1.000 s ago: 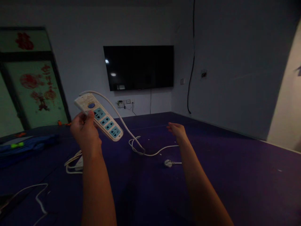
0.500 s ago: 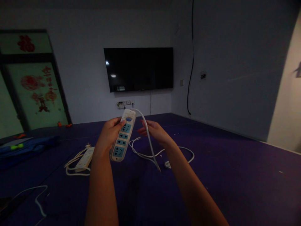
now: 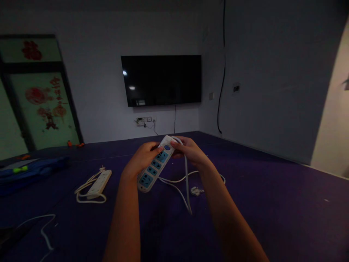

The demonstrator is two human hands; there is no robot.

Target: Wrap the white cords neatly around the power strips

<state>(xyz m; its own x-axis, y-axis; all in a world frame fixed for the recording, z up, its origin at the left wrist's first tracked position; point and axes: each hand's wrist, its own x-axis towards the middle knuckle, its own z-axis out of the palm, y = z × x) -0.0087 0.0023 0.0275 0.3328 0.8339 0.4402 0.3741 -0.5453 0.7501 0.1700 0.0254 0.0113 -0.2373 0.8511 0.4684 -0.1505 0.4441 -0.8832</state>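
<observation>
Both hands hold a white power strip (image 3: 154, 167) with blue sockets and a round blue switch, tilted with its upper end to the right. My left hand (image 3: 144, 157) is closed round its left edge, thumb on the face near the top socket. At the upper end, beside the switch, my right hand (image 3: 189, 150) grips it with the thumb on top; its other fingers are mostly hidden behind. The strip's white cord (image 3: 187, 182) leaves that end by my right hand, hangs down and loops on the purple surface. Its plug (image 3: 195, 191) lies near my right forearm.
A second white power strip (image 3: 99, 183) with its cord bundled lies to the left on the purple surface (image 3: 261, 211). Blue cloth (image 3: 40, 171) is at the far left. A thin white cable (image 3: 45, 236) runs at the lower left. A television (image 3: 163, 80) hangs on the back wall.
My right hand has closed on the upper end of the power strip. The strip has shifted right and tilted more, and the left hand has moved right with it.
</observation>
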